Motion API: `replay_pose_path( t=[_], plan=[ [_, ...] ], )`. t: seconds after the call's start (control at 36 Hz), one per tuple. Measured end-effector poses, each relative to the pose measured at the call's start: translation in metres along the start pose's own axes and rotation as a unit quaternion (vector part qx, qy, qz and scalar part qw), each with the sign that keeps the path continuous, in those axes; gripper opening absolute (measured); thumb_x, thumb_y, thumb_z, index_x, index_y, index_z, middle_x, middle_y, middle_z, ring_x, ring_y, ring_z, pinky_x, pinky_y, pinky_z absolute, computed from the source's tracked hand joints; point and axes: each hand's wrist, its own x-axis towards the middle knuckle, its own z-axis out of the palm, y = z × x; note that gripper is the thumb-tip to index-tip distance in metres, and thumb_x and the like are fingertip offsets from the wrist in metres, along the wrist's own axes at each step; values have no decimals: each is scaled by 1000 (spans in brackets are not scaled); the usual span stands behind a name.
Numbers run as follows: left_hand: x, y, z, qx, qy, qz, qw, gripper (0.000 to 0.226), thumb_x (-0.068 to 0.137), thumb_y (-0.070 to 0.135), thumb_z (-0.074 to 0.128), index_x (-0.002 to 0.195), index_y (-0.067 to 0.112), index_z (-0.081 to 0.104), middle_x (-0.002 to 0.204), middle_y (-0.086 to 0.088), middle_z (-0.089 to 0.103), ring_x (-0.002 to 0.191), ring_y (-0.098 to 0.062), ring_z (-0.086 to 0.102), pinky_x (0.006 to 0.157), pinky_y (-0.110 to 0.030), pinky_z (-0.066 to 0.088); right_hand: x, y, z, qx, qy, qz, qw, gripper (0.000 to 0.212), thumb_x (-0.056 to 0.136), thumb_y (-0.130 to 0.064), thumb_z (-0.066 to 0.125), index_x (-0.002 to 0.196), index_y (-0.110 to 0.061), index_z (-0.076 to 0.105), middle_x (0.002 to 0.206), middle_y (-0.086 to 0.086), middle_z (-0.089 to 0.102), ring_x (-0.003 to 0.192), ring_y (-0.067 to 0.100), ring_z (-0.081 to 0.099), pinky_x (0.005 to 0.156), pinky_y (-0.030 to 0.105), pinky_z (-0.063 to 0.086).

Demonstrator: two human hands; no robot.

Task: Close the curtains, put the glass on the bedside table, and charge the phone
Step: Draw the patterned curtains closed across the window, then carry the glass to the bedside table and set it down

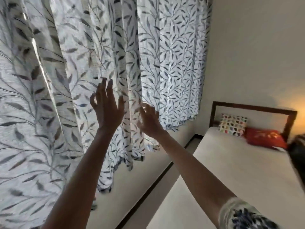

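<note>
Curtains [99, 47] hang nearly drawn, one bright slit [35, 47] showing at the far left, so closing them looks the step in hand. Left hand [107, 106] and right hand [148, 119] hover at the folds, fingers spread, gripping nothing; next, I'd say, they need a fold to pull.

The curtains [99, 55] are thin, light-passing woven cloth printed with leaves, the headboard [254, 107] frame is dark polished wood, and the bed [231, 162] sheet is smooth matt cloth.
</note>
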Motion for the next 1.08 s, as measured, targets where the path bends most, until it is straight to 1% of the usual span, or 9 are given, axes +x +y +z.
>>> replay_pose_path(
  t=[0.11, 0.22, 0.33, 0.44, 0.56, 0.69, 0.92, 1.03, 1.08],
  plan=[
    [-48, 39, 38, -28, -62, 28, 997, 56, 91, 36, 45, 140, 12, 35, 149, -10, 34, 136, -26, 32, 109, -47, 24, -58, 61, -12, -13, -19, 73, 997, 45, 78, -16, 59, 121, -14, 48, 136, 9, 38, 121, 31, 37, 98, 46, 32],
    [-104, 80, 70, -67, -138, 24, 988, 56, 89, 30, 51, 139, 9, 37, 147, -14, 35, 134, -31, 34, 108, -49, 24, -119, 116, -28, -43, -69, 167, 983, 48, 78, -18, 57, 124, -14, 44, 135, 12, 37, 121, 35, 36, 100, 48, 33],
    [-161, 119, 89, -99, -195, 42, 975, 52, 87, 24, 55, 134, 6, 42, 142, -16, 42, 128, -34, 41, 105, -48, 29, -184, 161, -48, -49, -57, 238, 968, 40, 79, -15, 57, 118, -13, 50, 133, 9, 41, 121, 34, 39, 98, 45, 34],
    [-212, 143, 106, -127, -241, 45, 961, 50, 84, 22, 58, 130, 8, 45, 138, -14, 46, 124, -33, 44, 103, -46, 31, -240, 198, -62, -73, -81, 292, 950, 38, 80, -14, 55, 117, -14, 50, 134, 8, 41, 120, 32, 39, 95, 44, 36],
    [-257, 156, 127, -139, -313, 32, 939, 51, 80, 18, 61, 128, 7, 48, 135, -16, 49, 119, -36, 47, 100, -46, 33, -286, 229, -67, -73, -94, 355, 927, 39, 79, -13, 55, 117, -13, 49, 127, 10, 45, 116, 32, 41, 94, 41, 36],
    [-311, 170, 161, -156, -404, 18, 901, 54, 77, 13, 63, 129, 7, 48, 136, -14, 50, 121, -35, 47, 101, -46, 32, -343, 266, -57, -69, -130, 414, 899, 38, 81, -11, 52, 119, -11, 48, 125, 12, 47, 115, 34, 42, 90, 39, 38],
    [-401, 186, 218, -160, -525, 46, 835, 54, 89, 23, 55, 137, 5, 38, 145, -14, 38, 134, -31, 35, 110, -45, 25, -438, 315, -29, -1, -163, 542, 825, 40, 79, -5, 56, 119, -5, 48, 124, 16, 48, 116, 33, 45, 93, 36, 39],
    [-454, 188, 242, -146, -592, 71, 789, 59, 93, 30, 50, 142, 5, 30, 150, -16, 30, 138, -31, 29, 111, -45, 24, -490, 330, -9, 52, -185, 608, 770, 49, 76, -8, 65, 121, -3, 48, 126, 18, 48, 117, 31, 46, 92, 28, 36],
    [-483, 187, 254, -134, -629, 88, 761, 62, 94, 32, 48, 145, 5, 24, 152, -15, 25, 140, -31, 24, 112, -44, 22, -518, 335, 4, 80, -188, 640, 741, 57, 75, -12, 72, 125, -4, 45, 130, 17, 46, 122, 30, 44, 96, 27, 34]
  ],
)
